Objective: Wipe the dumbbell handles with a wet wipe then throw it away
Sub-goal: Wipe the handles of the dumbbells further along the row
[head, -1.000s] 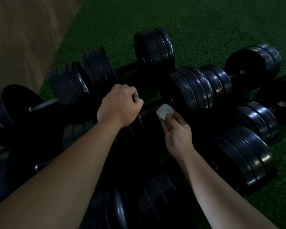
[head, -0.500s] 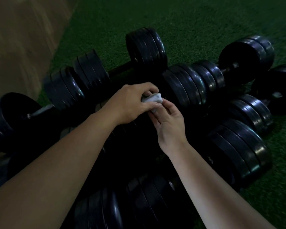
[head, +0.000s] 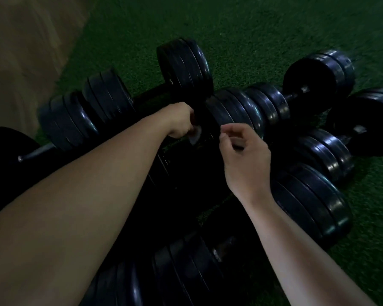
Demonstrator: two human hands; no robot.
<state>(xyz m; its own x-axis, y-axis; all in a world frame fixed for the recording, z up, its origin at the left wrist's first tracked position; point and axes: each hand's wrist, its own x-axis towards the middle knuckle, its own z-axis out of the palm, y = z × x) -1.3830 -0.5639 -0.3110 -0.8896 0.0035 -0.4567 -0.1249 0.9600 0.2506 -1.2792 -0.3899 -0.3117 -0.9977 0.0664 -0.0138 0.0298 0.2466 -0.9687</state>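
- Wet wipe [head: 195, 135]: handed over from right to left; now held low among dumbbells [head: 234, 109], seemingly at a handle, though dimness obscures contact.
- Left hand [head: 179, 122]: clenched round wipe.
- Right hand [head: 243, 151]: released, empty, loosely curled.
- Wiping judged unfinished.

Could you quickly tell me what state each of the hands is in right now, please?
The left hand is closed, gripping the wet wipe.
The right hand is open and empty, with its fingers loosely curled.
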